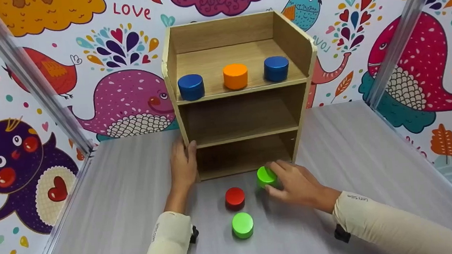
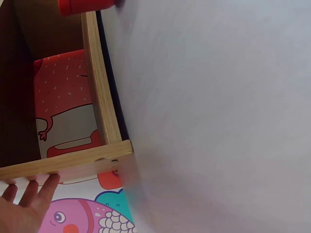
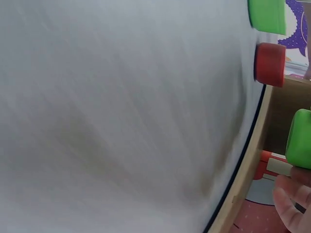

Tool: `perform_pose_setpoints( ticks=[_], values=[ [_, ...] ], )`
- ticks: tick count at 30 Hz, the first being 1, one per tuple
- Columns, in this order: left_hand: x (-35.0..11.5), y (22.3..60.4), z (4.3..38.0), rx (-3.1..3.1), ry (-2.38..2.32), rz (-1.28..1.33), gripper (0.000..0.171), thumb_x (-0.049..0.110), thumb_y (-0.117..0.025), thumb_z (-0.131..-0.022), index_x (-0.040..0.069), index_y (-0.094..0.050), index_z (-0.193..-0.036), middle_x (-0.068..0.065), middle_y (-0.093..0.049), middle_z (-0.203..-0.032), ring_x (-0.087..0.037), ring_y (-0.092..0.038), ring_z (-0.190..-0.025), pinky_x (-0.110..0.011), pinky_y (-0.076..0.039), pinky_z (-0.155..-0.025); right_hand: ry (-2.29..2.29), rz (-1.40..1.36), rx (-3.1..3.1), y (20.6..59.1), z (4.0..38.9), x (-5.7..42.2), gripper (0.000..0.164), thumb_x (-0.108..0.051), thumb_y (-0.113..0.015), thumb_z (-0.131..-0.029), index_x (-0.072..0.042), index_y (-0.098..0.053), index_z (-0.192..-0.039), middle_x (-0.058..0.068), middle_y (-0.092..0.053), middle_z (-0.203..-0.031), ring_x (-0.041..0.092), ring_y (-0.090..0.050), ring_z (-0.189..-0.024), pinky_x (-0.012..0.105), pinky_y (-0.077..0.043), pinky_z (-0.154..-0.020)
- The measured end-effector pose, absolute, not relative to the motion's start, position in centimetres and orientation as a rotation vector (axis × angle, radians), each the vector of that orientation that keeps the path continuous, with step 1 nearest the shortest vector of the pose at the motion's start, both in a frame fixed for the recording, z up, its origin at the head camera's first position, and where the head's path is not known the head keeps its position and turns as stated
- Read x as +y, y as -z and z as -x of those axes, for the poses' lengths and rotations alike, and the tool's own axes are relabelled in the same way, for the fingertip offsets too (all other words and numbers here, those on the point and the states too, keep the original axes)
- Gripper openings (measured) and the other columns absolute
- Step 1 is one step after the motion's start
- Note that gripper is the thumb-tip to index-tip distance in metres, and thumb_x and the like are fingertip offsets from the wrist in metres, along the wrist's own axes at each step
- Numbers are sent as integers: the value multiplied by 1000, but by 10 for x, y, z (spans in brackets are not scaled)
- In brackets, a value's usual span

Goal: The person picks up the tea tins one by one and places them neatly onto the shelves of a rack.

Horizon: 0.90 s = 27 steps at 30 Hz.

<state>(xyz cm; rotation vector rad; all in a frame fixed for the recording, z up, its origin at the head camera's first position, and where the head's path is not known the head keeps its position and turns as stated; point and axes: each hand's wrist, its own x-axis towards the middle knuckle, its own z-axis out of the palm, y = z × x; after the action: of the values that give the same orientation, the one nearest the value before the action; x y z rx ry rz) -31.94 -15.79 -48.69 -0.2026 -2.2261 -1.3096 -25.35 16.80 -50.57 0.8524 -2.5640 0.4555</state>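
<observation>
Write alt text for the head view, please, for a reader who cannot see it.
A right hand grips a green cylinder in front of a wooden shelf while the left hand touches the shelf's side. A red cylinder and another green cylinder stand on the table; two blue cylinders flank an orange cylinder on the top level.

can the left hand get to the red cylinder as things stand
Probably yes: the left hand merely touches the side of the shelf, and only bare tabletop lies between it and the red cylinder.
</observation>
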Motion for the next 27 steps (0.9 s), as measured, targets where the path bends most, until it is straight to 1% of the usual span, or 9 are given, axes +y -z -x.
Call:
perform_pose_setpoints(
  ticks=[4,12,19,25,27],
  values=[
    [-158,487,319,-2234,1308,188,46,26,-53,-108,-3,-50,-143,-23,-59,-129,-38,-56,-125,-54,-41,-108,-477,-827,-2559,497,256,171,46,-40,-74,-87,-18,-60,-125,-3,-62,-96,8,-57,-77,24,-54,-69],
    [-157,486,319,-2238,1307,189,47,27,-53,-108,-3,-50,-144,-24,-59,-128,-38,-56,-123,-54,-42,-107,-556,-768,-2551,478,261,178,46,-36,-77,-85,-18,-61,-124,-2,-64,-100,11,-61,-80,29,-57,-73],
    [-159,489,321,-2197,1252,224,47,23,-55,-106,-4,-50,-144,-24,-60,-117,-40,-59,-113,-55,-45,-99,-549,-751,-2516,462,266,183,42,-35,-75,-87,-16,-61,-122,-1,-61,-96,12,-57,-76,30,-56,-69],
    [-157,489,321,-2186,1255,222,41,22,-56,-106,-5,-54,-137,-23,-59,-109,-38,-57,-103,-54,-44,-93,-557,-733,-2510,449,270,187,44,-35,-75,-87,-15,-61,-124,2,-63,-101,14,-59,-78,31,-57,-71],
    [-157,488,320,-2187,1259,222,41,22,-56,-106,-5,-54,-136,-23,-59,-109,-38,-56,-102,-54,-44,-93,-554,-726,-2505,445,272,189,43,-34,-75,-87,-15,-60,-123,3,-63,-101,15,-58,-78,31,-56,-70]
  ],
)
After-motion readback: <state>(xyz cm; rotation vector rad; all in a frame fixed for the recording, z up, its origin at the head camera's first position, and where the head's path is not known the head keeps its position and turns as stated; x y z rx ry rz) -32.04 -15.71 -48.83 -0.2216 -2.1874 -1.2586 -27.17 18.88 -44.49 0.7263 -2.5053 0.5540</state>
